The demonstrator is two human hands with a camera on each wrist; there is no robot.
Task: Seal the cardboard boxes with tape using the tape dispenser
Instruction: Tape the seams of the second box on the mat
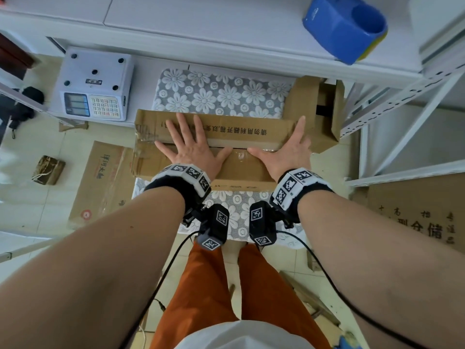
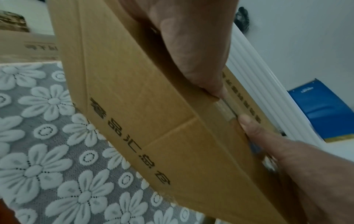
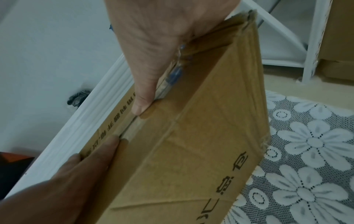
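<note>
A long brown cardboard box point(image 1: 241, 172) with printed characters lies on a floral mat point(image 1: 221, 94). My left hand point(image 1: 191, 144) presses flat on the box's top flaps with its fingers spread. My right hand point(image 1: 286, 147) presses the same way at the right end. Both thumbs point inward along the centre seam point(image 1: 239, 152), where clear tape shines. In the left wrist view my left thumb point(image 2: 214, 84) and right thumb point(image 2: 249, 125) nearly meet on the seam. The blue tape dispenser point(image 1: 344, 28) sits on the white shelf above, apart from both hands.
A white weighing scale point(image 1: 95, 84) stands at the left on a low shelf. An open cardboard box point(image 1: 317, 107) lies behind my right hand. Flattened cartons point(image 1: 105, 177) lie on the tiled floor at left and right. White shelf struts point(image 1: 392, 102) rise at the right.
</note>
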